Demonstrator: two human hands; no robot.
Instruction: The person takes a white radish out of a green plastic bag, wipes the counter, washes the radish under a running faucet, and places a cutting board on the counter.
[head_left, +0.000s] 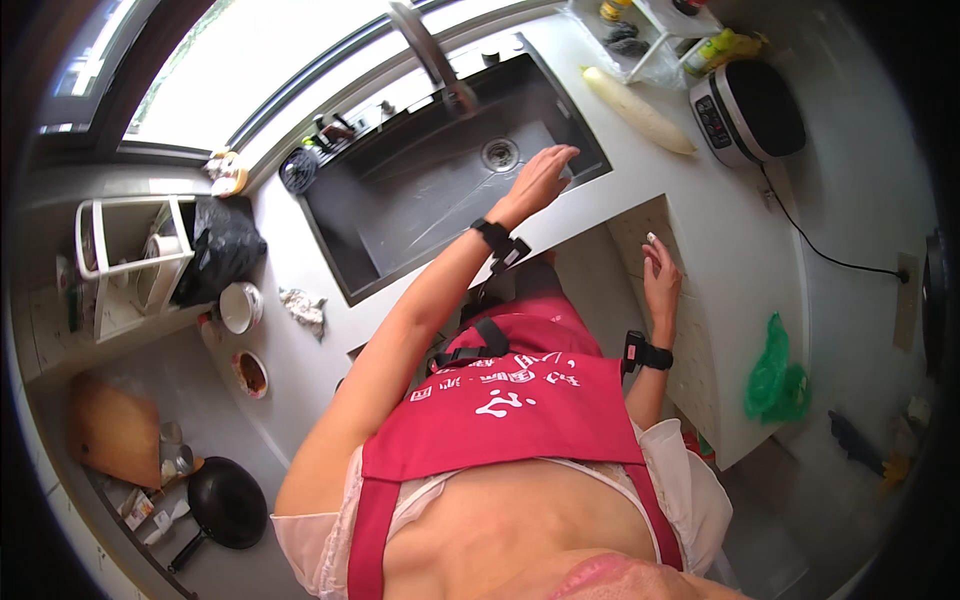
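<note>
My left hand (538, 178) reaches across over the near right part of a dark sink basin (420, 202), below its drain (500, 154). Nothing shows in its bent, spread fingers. Lower and to the right, my right hand (663, 279) hangs beside the counter's front edge, fingers loosely bent and apart. A small white spot shows at one of its fingertips; I cannot tell what it is. The faucet (431, 56), blurred, rises behind the basin. On the counter to the right of the sink lies a long white radish (637, 111).
A black-and-white appliance (742, 112) with a cord stands at the right, above a green plastic bag (776, 375). Leftward are a crumpled cloth (304, 309), a white bowl (238, 309), a black plastic bag (225, 251), a wok (225, 502) and a wooden cutting board (116, 431).
</note>
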